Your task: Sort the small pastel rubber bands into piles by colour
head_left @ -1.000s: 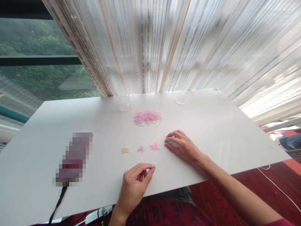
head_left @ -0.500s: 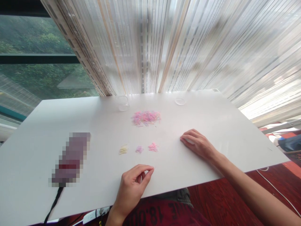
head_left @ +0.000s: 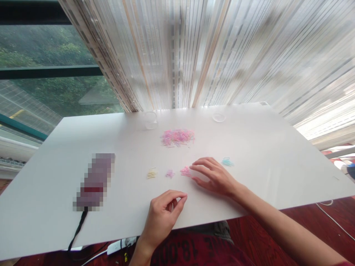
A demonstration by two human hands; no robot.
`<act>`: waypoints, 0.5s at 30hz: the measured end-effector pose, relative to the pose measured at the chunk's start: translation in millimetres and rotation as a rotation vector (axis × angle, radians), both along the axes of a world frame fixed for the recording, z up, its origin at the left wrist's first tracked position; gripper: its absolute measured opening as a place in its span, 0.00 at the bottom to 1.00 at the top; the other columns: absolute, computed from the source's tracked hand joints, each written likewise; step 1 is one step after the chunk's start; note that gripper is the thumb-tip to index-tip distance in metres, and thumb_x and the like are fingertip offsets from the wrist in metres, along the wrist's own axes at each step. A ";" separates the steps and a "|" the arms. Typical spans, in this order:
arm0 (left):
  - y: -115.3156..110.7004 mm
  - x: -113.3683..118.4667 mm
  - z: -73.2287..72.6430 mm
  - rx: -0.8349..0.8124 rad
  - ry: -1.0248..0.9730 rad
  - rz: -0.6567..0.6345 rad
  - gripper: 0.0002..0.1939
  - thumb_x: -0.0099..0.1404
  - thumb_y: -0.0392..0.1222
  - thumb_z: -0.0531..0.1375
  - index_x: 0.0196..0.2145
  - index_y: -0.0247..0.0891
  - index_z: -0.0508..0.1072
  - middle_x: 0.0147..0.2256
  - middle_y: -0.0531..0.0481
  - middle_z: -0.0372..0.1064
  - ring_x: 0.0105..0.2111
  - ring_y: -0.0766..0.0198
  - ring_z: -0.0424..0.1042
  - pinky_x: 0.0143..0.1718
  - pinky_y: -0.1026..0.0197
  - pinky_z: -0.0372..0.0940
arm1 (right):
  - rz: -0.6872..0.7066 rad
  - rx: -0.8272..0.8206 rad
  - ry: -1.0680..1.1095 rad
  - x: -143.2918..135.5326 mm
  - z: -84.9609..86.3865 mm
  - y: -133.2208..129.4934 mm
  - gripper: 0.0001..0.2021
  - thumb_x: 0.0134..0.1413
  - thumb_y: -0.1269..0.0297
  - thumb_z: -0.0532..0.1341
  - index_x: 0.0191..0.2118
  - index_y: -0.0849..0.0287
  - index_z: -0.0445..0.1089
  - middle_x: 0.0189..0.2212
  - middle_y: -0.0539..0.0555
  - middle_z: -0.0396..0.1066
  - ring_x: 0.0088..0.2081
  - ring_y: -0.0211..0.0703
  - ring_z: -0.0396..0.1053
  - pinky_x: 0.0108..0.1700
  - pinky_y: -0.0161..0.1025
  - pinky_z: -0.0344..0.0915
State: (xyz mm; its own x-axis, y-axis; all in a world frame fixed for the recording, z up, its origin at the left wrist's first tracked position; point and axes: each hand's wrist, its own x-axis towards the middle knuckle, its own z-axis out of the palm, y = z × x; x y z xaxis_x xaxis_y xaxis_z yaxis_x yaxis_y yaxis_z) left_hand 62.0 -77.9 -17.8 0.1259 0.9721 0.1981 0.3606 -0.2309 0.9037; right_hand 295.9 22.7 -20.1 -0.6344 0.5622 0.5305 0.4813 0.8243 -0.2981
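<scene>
My right hand (head_left: 215, 175) hovers low over the white table with its fingers apart, its fingertips beside a small pink pile (head_left: 185, 171) of thin, short pieces. My left hand (head_left: 166, 212) rests near the front edge, thumb and forefinger pinched together; whatever is between them is too small to see. Leftward from the pink pile lie a little purple pile (head_left: 170, 173) and a pale yellow pile (head_left: 151, 173). A light blue pile (head_left: 227, 162) sits beyond my right wrist. Farther back is a larger mixed heap (head_left: 178, 137) of pink, purple and other pieces.
Two clear round containers or lids, one at the back left (head_left: 151, 121) and another at the back right (head_left: 219, 117), stand near the curtain (head_left: 183, 55). A blurred-out purple object (head_left: 94, 181) with a black cord lies on the left of the table (head_left: 124, 207).
My right hand has moved left to the pink pile and its fingers have spread, uncovering the light blue pile. My left hand keeps its pinch. The view has shifted slightly.
</scene>
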 end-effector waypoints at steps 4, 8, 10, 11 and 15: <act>0.0 -1.1 -0.4 -0.007 0.002 0.000 0.05 0.71 0.37 0.64 0.38 0.40 0.82 0.32 0.51 0.80 0.25 0.68 0.71 0.27 0.68 0.67 | 0.077 -0.111 0.004 -33.3 -4.7 5.0 0.08 0.68 0.65 0.63 0.50 0.57 0.74 0.44 0.60 0.77 0.45 0.50 0.73 0.49 0.47 0.73; 0.5 -0.9 -0.3 -0.007 0.002 -0.003 0.06 0.71 0.38 0.64 0.37 0.39 0.82 0.32 0.50 0.80 0.24 0.68 0.70 0.27 0.68 0.67 | 0.080 -0.161 0.032 -35.2 -8.4 10.7 0.05 0.69 0.69 0.61 0.44 0.57 0.75 0.38 0.58 0.76 0.40 0.47 0.71 0.44 0.43 0.73; 0.6 -0.2 0.6 -0.008 0.006 -0.005 0.06 0.71 0.38 0.63 0.37 0.39 0.82 0.32 0.49 0.80 0.24 0.68 0.70 0.27 0.67 0.67 | 0.081 -0.169 0.028 -29.5 -8.4 12.1 0.06 0.70 0.70 0.60 0.44 0.57 0.75 0.37 0.58 0.76 0.39 0.47 0.70 0.42 0.42 0.73; 0.6 0.2 1.2 -0.011 0.008 -0.005 0.06 0.71 0.38 0.63 0.37 0.39 0.82 0.32 0.49 0.80 0.24 0.67 0.70 0.27 0.67 0.67 | 0.082 -0.171 0.023 -26.1 -8.1 12.6 0.07 0.70 0.70 0.59 0.44 0.57 0.75 0.37 0.58 0.76 0.39 0.47 0.70 0.42 0.42 0.73; 0.0 0.8 2.8 -0.022 0.013 -0.006 0.06 0.71 0.38 0.64 0.37 0.39 0.82 0.32 0.49 0.80 0.24 0.67 0.70 0.27 0.67 0.67 | 0.065 -0.172 0.012 -11.9 -6.7 13.6 0.08 0.70 0.70 0.58 0.44 0.56 0.75 0.38 0.58 0.76 0.40 0.48 0.71 0.42 0.43 0.73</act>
